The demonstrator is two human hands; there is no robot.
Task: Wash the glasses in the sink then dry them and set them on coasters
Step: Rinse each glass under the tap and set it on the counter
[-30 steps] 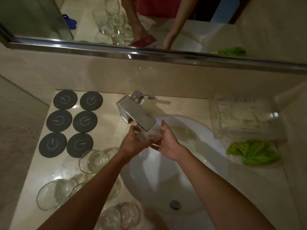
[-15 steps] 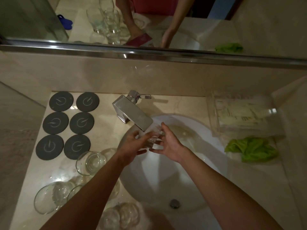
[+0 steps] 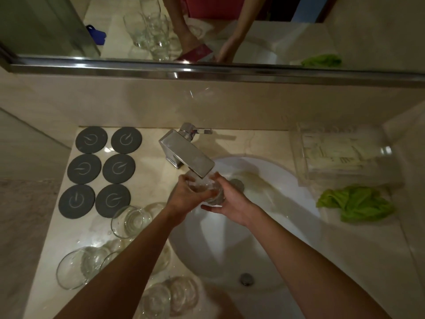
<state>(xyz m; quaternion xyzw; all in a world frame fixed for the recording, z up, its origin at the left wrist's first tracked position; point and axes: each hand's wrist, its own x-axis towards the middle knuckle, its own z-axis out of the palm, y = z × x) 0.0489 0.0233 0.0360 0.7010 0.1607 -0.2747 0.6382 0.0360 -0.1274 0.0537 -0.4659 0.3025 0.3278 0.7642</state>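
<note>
Glass [image 3: 208,188] held over sink [image 3: 287,203], just under faucet [image 3: 187,157] spout. Left hand [image 3: 184,199] fingers curled round it; right hand [image 3: 230,203] cupping its right side. Six coasters [image 3: 101,171] far left on desk [image 3: 69,238].

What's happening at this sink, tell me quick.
A person is washing a glass under the faucet, gripping it with both the left hand and the right hand over the white sink. More glasses wait on the counter to the left. The six dark coasters hold nothing yet, and a green cloth lies to the right.
</note>
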